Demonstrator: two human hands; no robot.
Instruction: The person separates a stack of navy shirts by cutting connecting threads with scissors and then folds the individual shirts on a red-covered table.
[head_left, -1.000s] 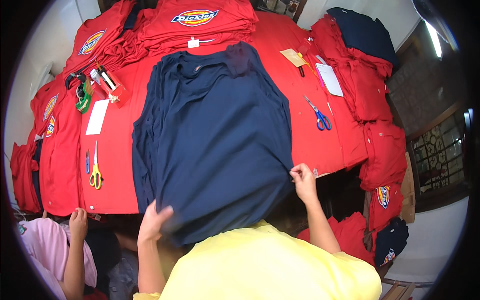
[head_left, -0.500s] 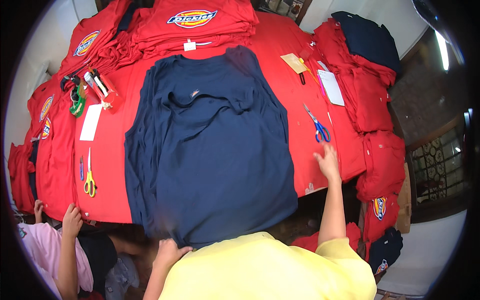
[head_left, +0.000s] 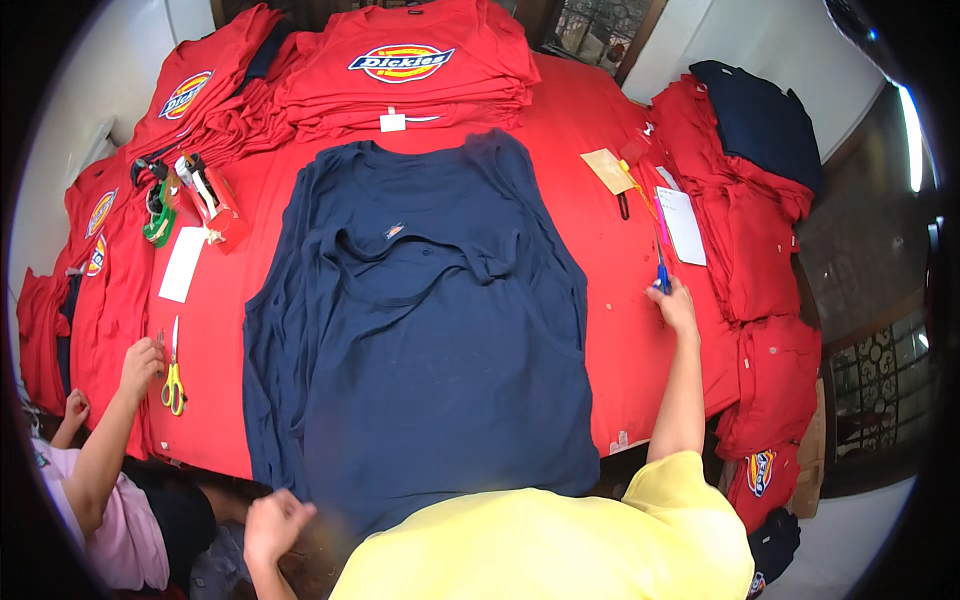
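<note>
A stack of navy sleeveless shirts lies spread on the red-covered table, its neck openings toward the far side. To its right, my right hand is closed on the blue handles of a pair of scissors, blades pointing away from me. My left hand is off the near left corner of the stack, its fingers curled, with nothing visible in them. The lower hem of the shirts runs behind my yellow sleeve and torso.
A person at the left has one hand beside yellow-handled scissors. Folded red shirts line the far edge, with more piles on the right. A red pen holder, white paper and notepad lie around.
My right hand has reached the blue scissors and taken hold of them. My left hand has let go of the shirt hem and moved left. The other person's hand has moved up onto the table.
</note>
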